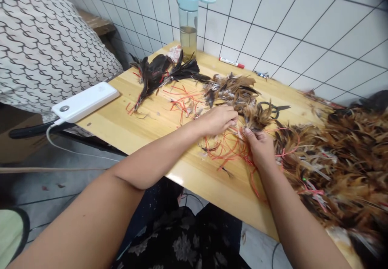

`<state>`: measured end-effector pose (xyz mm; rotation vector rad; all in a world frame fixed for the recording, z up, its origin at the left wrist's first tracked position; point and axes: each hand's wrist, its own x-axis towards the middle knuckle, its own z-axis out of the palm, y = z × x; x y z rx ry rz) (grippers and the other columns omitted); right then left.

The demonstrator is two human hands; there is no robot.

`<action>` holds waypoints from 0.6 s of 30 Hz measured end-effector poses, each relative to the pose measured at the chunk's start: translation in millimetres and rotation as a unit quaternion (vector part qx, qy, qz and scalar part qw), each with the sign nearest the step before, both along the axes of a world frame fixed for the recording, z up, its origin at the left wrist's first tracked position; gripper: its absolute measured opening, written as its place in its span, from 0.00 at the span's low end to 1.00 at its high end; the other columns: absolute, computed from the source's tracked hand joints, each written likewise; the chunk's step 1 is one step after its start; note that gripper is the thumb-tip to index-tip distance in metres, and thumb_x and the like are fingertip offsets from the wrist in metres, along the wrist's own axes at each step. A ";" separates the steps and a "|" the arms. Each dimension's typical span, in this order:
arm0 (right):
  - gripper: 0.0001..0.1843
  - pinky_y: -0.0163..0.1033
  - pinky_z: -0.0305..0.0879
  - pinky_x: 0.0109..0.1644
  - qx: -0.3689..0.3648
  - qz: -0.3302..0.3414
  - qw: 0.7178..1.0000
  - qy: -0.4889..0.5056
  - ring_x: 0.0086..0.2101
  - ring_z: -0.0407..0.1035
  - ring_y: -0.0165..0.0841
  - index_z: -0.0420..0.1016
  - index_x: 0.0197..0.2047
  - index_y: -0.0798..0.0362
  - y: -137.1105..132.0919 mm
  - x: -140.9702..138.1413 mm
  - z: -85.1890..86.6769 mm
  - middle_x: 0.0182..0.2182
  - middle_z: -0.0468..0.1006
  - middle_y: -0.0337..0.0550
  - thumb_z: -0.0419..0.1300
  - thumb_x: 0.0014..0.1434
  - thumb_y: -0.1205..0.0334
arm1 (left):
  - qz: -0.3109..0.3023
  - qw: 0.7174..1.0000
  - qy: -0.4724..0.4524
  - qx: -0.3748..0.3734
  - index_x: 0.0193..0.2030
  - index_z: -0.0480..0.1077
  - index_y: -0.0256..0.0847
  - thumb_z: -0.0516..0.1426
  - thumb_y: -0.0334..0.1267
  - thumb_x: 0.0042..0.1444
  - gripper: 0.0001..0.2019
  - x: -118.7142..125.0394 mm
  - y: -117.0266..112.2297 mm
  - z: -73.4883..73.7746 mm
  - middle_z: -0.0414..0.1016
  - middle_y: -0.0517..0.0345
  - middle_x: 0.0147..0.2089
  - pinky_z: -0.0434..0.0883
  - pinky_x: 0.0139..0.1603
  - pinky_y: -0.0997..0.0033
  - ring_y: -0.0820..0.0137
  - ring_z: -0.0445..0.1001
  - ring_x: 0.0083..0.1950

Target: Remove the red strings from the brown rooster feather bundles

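Observation:
My right hand (260, 145) is closed, thumb on top, on the base of a small bunch of brown feathers (258, 116) that fans out away from me. Close by on its left, my left hand (218, 120) is curled with its fingertips pressed together near the quill ends. What those fingers pinch is too small to make out. Thin red strings (226, 147) lie tangled under and in front of both hands. Behind them rests a pile of brown feathers (233, 89), and black-handled scissors (274, 108) lie just beyond the held bunch.
Bunches of black feathers (157, 73) and a water bottle (188, 22) stand toward the back of the wooden table (182, 172). A large brown feather heap (342, 159) covers the right side. A red-capped marker (232, 62) lies by the tiled wall; a white power bank (86, 101) sits left.

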<state>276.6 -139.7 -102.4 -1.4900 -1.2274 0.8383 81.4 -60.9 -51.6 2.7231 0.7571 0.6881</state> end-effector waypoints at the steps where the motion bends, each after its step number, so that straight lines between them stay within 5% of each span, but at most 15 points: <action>1: 0.21 0.44 0.70 0.40 -0.004 -0.006 1.000 0.006 0.32 0.73 0.37 0.79 0.33 0.54 0.1 -1.1 0.3 0.29 0.82 0.44 0.65 0.51 0.43 | -0.004 1.000 0.002 0.001 0.37 0.70 0.37 0.50 0.34 0.64 0.09 0.8 -0.8 -0.1 0.73 0.51 0.38 0.65 0.44 0.68 0.66 0.70 0.42; 18: 0.16 0.42 0.67 0.38 -0.001 -0.033 0.999 -0.015 0.29 0.69 0.34 0.78 0.30 0.54 0.3 -7.7 3.4 0.27 0.80 0.42 0.65 0.48 0.48 | -0.020 1.000 -0.001 0.012 0.36 0.69 0.37 0.49 0.33 0.64 0.09 -2.3 -5.1 9.1 0.72 0.51 0.37 0.65 0.44 0.67 0.67 0.69 0.40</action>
